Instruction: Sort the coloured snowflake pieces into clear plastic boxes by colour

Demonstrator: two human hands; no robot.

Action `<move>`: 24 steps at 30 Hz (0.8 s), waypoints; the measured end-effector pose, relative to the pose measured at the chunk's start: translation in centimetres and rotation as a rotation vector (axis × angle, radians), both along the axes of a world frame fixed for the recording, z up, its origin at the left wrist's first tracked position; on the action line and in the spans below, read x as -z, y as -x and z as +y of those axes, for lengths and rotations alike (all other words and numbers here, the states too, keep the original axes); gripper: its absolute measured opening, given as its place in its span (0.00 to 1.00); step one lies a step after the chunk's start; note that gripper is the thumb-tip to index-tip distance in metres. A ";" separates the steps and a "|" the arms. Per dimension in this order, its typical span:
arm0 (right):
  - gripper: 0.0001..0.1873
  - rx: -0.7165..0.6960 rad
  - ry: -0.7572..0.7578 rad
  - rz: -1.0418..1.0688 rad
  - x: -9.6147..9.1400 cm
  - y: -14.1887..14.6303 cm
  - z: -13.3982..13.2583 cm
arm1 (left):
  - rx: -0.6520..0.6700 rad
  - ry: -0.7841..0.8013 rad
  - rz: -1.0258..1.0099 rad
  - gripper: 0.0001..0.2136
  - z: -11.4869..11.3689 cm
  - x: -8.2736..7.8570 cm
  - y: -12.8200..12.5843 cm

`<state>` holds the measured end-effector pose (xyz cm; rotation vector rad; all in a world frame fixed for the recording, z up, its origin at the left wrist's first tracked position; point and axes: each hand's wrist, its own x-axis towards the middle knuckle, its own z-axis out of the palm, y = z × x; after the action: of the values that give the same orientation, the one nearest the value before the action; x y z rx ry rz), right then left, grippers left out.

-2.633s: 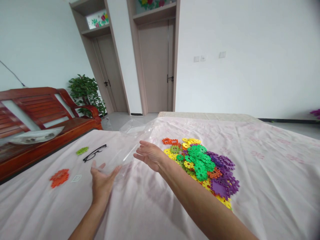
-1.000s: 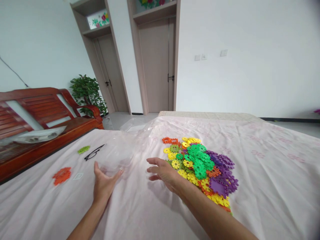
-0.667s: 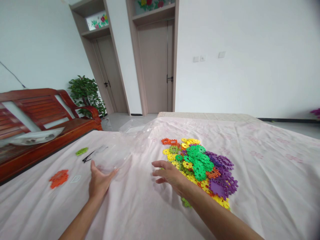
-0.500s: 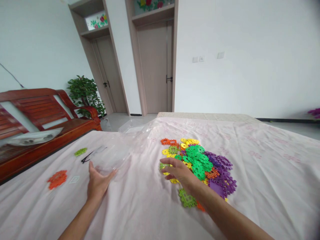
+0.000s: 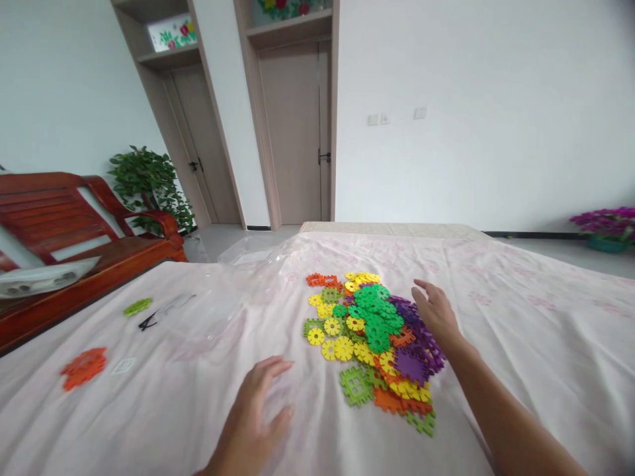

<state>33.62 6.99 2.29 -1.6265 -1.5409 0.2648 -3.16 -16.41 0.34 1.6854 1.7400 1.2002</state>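
Note:
A heap of plastic interlocking pieces lies on the cloth-covered surface: green discs (image 5: 378, 311), yellow discs (image 5: 343, 348), purple pieces (image 5: 411, 365), orange pieces (image 5: 389, 399) and light green square pieces (image 5: 356, 387). My left hand (image 5: 258, 410) is left of the heap, apart from it, fingers and thumb spread with nothing between them. Over the heap's right edge is my right hand (image 5: 436, 311), near the purple pieces, its fingers apart and holding nothing. Whether it touches them I cannot tell.
A clear plastic bag (image 5: 218, 307) with black ties lies at left on the pale cloth (image 5: 163, 416). Beside it are orange pieces (image 5: 84, 367), a light green piece (image 5: 137, 307) and a small white square (image 5: 124, 365). A wooden bench (image 5: 99, 231) stands beyond the left edge.
My left hand has left the plastic bag and moved right, towards the heap. My right hand has crossed from the heap's left side to its right. The view has turned slightly right.

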 end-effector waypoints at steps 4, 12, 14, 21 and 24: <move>0.30 -0.027 0.106 -0.104 2.3 -1.1 0.6 | 0.179 0.025 0.237 0.37 6.4 0.1 -4.5; 0.27 -0.198 0.236 -0.067 1.7 1.6 -0.5 | 0.169 0.021 0.447 0.44 13.2 1.6 -8.0; 0.28 -0.251 0.246 0.004 1.0 2.9 -1.0 | 0.146 -0.020 0.389 0.38 13.4 1.6 -7.7; 0.34 -0.668 0.323 0.489 -1.0 7.8 -4.5 | -0.018 -0.100 0.109 0.24 15.7 1.6 -4.6; 0.36 -0.807 0.360 0.590 -1.2 9.9 -6.0 | 0.007 -0.075 0.123 0.24 17.0 1.6 -4.0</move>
<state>23.76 1.02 3.53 -0.9347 -1.6365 1.3861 0.85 0.60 -1.25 1.8428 1.7787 1.1949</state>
